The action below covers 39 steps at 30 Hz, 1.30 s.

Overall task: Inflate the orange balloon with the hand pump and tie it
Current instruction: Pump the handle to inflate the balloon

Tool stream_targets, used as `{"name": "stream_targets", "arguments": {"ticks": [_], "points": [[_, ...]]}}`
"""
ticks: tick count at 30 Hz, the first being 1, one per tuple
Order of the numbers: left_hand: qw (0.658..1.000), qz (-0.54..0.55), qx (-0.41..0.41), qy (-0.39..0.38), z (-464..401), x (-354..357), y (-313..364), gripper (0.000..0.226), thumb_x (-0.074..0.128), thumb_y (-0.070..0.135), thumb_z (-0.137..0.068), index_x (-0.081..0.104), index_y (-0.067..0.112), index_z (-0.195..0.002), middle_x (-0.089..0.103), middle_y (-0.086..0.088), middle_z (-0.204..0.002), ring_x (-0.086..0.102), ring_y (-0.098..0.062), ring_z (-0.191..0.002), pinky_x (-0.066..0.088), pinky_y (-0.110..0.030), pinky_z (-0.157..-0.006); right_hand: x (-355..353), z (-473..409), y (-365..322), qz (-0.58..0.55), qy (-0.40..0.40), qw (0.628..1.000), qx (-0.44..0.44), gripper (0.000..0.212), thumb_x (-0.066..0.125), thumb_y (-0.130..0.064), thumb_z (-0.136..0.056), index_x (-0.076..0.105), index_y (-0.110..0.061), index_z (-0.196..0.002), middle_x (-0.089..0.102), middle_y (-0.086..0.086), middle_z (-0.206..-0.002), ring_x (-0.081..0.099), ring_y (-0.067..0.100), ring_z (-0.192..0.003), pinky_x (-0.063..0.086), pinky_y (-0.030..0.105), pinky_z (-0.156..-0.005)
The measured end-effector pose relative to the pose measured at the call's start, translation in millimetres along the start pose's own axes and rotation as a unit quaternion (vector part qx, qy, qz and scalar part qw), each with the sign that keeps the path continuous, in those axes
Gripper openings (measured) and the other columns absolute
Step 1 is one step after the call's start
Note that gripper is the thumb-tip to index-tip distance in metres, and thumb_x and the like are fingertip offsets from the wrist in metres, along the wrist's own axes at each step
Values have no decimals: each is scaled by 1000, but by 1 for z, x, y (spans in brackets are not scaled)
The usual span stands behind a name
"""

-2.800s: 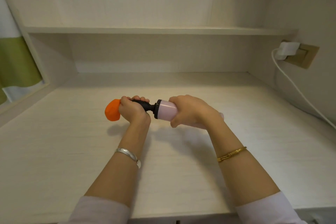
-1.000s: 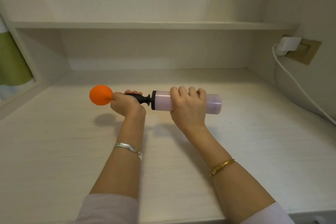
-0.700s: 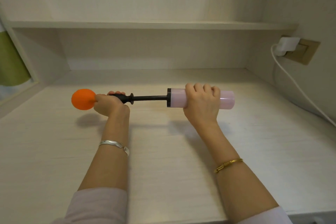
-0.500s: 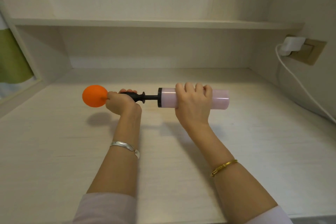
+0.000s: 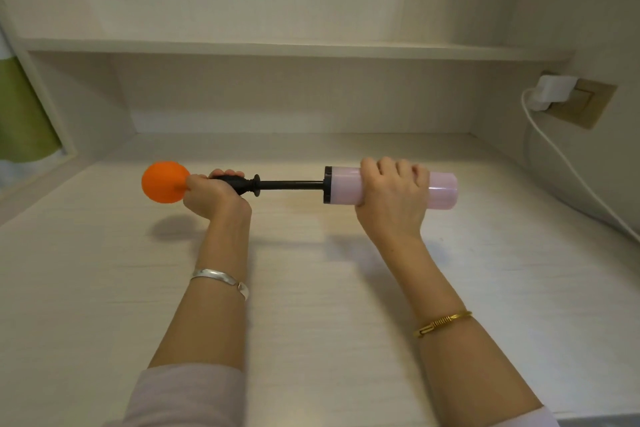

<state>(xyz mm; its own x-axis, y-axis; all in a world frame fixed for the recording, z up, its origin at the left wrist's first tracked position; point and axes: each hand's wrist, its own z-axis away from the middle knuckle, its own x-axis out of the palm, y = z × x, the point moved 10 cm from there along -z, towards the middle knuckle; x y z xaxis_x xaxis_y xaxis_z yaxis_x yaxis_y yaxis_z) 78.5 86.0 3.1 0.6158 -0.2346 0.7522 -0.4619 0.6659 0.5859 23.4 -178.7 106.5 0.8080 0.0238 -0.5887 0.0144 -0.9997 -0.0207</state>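
Observation:
A small round orange balloon (image 5: 164, 182) sticks out to the left of my left hand (image 5: 213, 196), partly inflated and held above the desk. My left hand grips the black nozzle end of the hand pump and the balloon's neck, which is hidden in my fist. The pump's thin black rod (image 5: 291, 185) is drawn out between my hands. My right hand (image 5: 391, 199) grips the pale pink pump barrel (image 5: 441, 190), its right end showing past my fingers.
The pale wooden desk (image 5: 311, 288) lies under both arms, with a shelf (image 5: 277, 47) across the back. A white charger (image 5: 552, 92) is plugged into a wall socket at the right, and its cable (image 5: 575, 173) runs down along the right wall.
My hands have moved apart since half a second ago, drawing the pump rod out from the barrel. The balloon has grown from a limp blob to a small round ball over the earlier frames.

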Motion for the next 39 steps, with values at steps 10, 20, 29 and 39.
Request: {"name": "stream_targets", "arguments": {"ticks": [10, 20, 29, 39], "points": [[997, -11, 0, -77, 26, 21, -15, 22, 31, 0, -80, 35, 13, -63, 41, 5, -33, 40, -14, -31, 40, -20, -38, 4, 11, -52, -5, -22, 999, -49, 28, 67, -2, -52, 60, -17, -75, 60, 0, -63, 52, 26, -59, 42, 31, -64], [1000, -9, 10, -21, 9, 5, -2, 20, 29, 1, -82, 33, 15, -68, 42, -3, -52, 42, -16, -35, 44, -20, -39, -1, 0, 1, -4, -13, 1000, -2, 23, 63, 2, -59, 59, -12, -77, 61, 7, -69, 52, 29, -65, 39, 36, -71], [998, -10, 9, -62, 26, 14, -9, 22, 31, 1, -81, 36, 14, -64, 43, 2, -42, 42, -14, -33, 43, -20, -39, -2, 9, -45, 9, 0, 999, -44, 28, 65, 0, -55, 58, -17, -75, 59, 1, -64, 51, 26, -61, 34, 35, -71], [1000, 18, -6, -7, 12, 1, -4, 22, 27, 1, -83, 31, 15, -66, 40, -2, -51, 39, -14, -31, 42, -21, -40, 5, 2, -4, 13, -35, 999, 10, 28, 59, 7, -62, 55, -13, -82, 61, 7, -76, 52, 30, -75, 27, 38, -75]]}}
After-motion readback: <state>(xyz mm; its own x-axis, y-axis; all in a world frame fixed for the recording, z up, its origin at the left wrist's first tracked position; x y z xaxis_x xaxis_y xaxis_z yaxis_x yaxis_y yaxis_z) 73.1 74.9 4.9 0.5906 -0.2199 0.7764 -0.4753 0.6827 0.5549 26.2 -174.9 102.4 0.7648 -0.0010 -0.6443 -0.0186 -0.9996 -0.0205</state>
